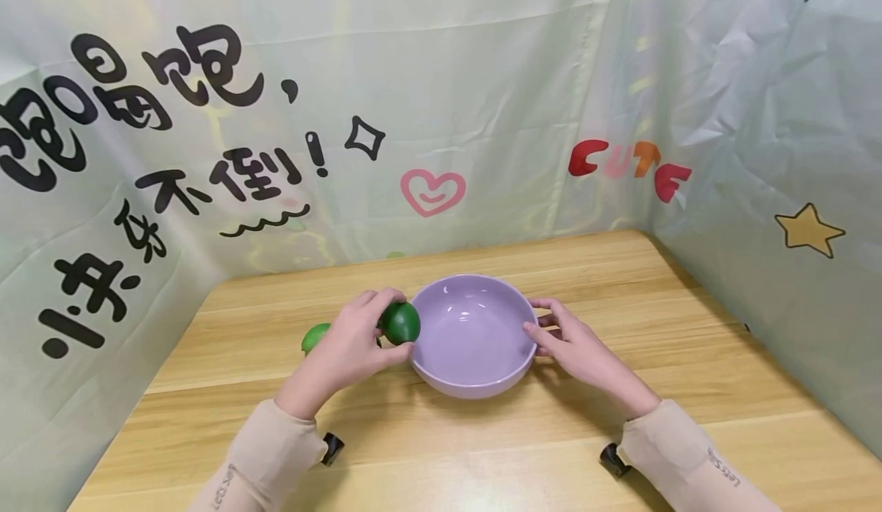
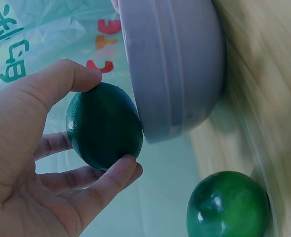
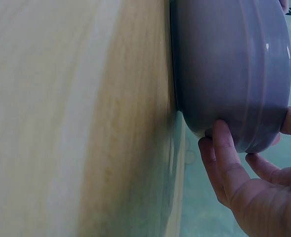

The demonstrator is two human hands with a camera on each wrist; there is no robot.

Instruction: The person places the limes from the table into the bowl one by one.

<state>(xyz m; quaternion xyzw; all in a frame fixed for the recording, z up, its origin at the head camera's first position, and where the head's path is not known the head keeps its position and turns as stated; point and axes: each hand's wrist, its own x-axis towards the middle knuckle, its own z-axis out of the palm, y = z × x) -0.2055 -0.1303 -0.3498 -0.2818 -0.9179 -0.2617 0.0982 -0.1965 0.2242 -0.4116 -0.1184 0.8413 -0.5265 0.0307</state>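
A smooth, dark green, rounded fruit (image 1: 400, 323) is pinched between the thumb and fingers of my left hand (image 1: 354, 336), right at the left rim of a lilac bowl (image 1: 475, 386). In the left wrist view the fruit (image 2: 105, 126) looks egg-shaped and overlaps the bowl's edge. My right hand (image 1: 572, 344) holds the bowl's right side, thumb over the rim and fingers against the outer wall (image 3: 224, 64). The bowl stands upright on the table, and its visible inside is bare. A brighter green, glossy fruit (image 2: 228, 207) lies on the table, partly hidden behind my left hand in the head view.
The wooden table (image 1: 468, 451) meets a printed cloth backdrop (image 1: 482, 114) at its back and sides. Both sleeves have a small black device (image 1: 333, 448) at the cuff.
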